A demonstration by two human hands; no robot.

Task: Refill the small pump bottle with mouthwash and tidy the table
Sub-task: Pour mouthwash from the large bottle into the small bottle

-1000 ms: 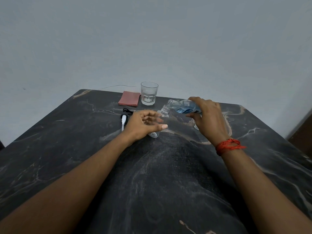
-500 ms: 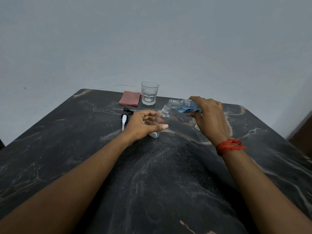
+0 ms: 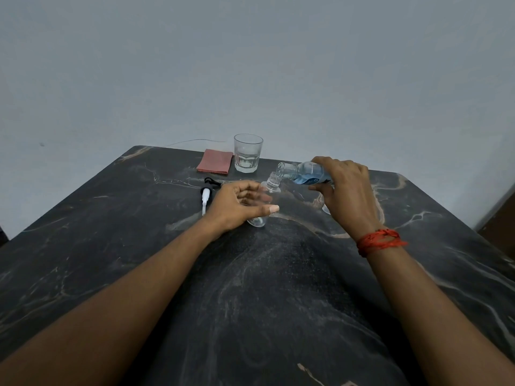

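My left hand (image 3: 239, 206) is wrapped around the small clear pump bottle (image 3: 269, 190), which stands on the dark marble table (image 3: 278, 288) with its neck open. My right hand (image 3: 345, 190) grips the mouthwash bottle (image 3: 303, 172), a clear bottle with blue liquid and a blue label. It is tipped nearly flat, its open mouth just above and right of the small bottle's neck. The black pump head with its white tube (image 3: 206, 195) lies on the table just left of my left hand.
A drinking glass (image 3: 248, 157) with a little water stands near the far edge, with a folded red cloth (image 3: 215, 161) to its left. A small pale cap (image 3: 325, 209) lies under my right hand. A red thread band circles my right wrist.
The mouthwash bottle has tipped slightly further over the small bottle's neck. Both hands stay almost where they were.
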